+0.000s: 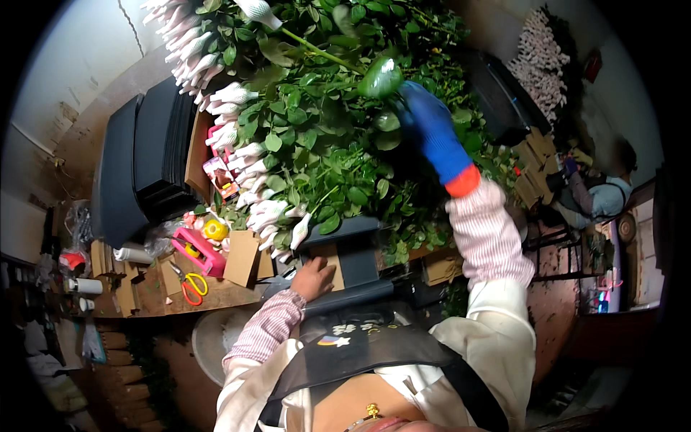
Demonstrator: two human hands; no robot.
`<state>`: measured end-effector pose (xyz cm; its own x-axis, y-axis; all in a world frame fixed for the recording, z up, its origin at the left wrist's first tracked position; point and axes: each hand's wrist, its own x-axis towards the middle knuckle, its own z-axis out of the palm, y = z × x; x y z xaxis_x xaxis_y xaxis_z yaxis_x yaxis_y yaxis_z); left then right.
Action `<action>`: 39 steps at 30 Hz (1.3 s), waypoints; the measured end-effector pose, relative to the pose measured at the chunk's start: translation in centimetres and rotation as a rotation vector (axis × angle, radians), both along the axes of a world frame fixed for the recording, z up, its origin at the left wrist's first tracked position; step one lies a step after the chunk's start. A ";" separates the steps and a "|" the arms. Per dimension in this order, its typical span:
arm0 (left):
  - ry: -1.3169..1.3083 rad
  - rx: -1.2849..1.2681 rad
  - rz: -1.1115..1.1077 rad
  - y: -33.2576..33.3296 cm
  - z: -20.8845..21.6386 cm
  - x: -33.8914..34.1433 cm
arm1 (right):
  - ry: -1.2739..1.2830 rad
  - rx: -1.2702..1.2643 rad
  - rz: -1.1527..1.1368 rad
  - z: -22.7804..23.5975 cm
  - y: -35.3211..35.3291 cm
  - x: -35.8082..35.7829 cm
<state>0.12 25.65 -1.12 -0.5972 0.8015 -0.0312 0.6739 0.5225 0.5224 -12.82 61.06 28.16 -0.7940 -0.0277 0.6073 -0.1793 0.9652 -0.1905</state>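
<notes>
My right hand, in a blue glove with an orange cuff, reaches into a big heap of leafy cut stems. Its fingers look closed on the stem of a rose, whose white-netted head points to the upper left; glossy green leaves partly hide the fingertips. Bare, my left hand lies with its fingers stretched over a brown cardboard piece, set in a dark grey trough-like holder in front of my body. More white-netted heads line the heap's left side.
On the wooden table to the left are scissors with red and yellow handles, a pink tape dispenser, cardboard pieces and dark upright panels. A white bucket stands below. Another person works at the far right.
</notes>
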 end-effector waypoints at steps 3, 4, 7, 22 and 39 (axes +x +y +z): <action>0.013 0.018 0.022 -0.2 -0.5 0.3 | 0.145 0.157 0.069 -0.1 0.3 6.3; 0.008 0.032 0.036 -0.5 -0.5 0.4 | 0.016 0.175 0.096 0.1 -0.2 8.8; -0.015 0.089 0.051 -0.6 -0.6 0.4 | -0.330 0.195 0.311 0.5 -0.7 14.4; -0.154 0.082 0.055 -0.9 0.1 0.1 | -1.021 0.292 0.213 -26.0 4.6 21.1; -0.228 0.092 0.046 -0.4 0.4 -0.1 | -0.990 0.016 0.150 -30.5 8.2 22.4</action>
